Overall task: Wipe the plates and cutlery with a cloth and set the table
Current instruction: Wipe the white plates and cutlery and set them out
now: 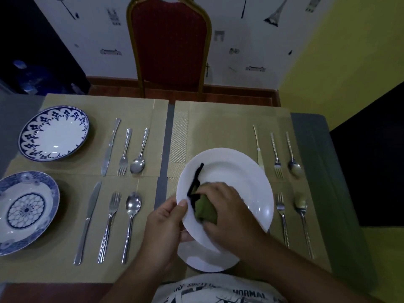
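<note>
wiping the white plate

the white plate (238, 178) was tilted above a second white plate (207, 261) on the near right placemat (294, 241). my left hand (166, 224) pinched its left rim, thumb on top. my right hand (220, 206), fingers curled, gripped the green cloth (205, 209) against the plate's face, forearm coming in from lower right.

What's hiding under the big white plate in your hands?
A second white plate lies under the held plate. Only its near edge shows; the rest is covered, so anything on it cannot be seen.
</note>
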The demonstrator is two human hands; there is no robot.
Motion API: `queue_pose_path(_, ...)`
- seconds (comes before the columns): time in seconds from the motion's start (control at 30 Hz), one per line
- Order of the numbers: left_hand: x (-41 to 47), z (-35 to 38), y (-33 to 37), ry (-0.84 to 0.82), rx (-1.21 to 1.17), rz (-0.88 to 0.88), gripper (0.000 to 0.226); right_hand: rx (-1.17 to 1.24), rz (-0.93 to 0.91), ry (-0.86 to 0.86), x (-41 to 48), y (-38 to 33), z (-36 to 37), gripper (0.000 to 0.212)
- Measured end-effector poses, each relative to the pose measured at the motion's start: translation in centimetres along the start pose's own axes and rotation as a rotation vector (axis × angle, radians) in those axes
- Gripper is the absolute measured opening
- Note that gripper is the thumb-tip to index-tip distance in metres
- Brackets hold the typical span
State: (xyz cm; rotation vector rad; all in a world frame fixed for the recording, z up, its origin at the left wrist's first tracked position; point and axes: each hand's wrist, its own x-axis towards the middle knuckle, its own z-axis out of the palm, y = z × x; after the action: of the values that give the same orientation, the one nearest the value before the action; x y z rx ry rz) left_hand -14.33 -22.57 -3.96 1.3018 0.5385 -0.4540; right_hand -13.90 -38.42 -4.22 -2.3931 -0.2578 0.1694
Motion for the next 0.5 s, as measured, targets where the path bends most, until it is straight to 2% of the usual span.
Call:
queue_pose_path(0.07, 0.5, -0.3, 0.1, -0.002, 0.003, -0.001, 0.024, -0.026, 0.009, 0.039, 2.6, 0.8, -0.2, 0.057)
queue_pose_path(0.2, 2.2, -0.8, 1.0, 0.029, -0.042, -0.012, 0.021, -0.088, 0.168, 0.158, 5.5, 3.7, -1.9, 0.058)
queue_pose_path(0.3, 3.8, -0.7, 1.9, 0.039, -0.039, -0.009, 0.022, -0.129, 0.2, 0.092, 4.5, 3.7, -2.4, 0.057)
queue_pose_path(0.43, 6.0, -0.1, 2.9, 0.054, -0.045, -0.022, 0.023, 0.089, 0.164, -0.099, 4.4, 2.0, -1.9, 0.053)
queue_pose_path(0.5, 7.3, 0.4, 3.7, 0.067, -0.068, -0.028, 0.023, 0.168, 0.154, -0.065, 5.9, 1.5, -2.0, 0.052)
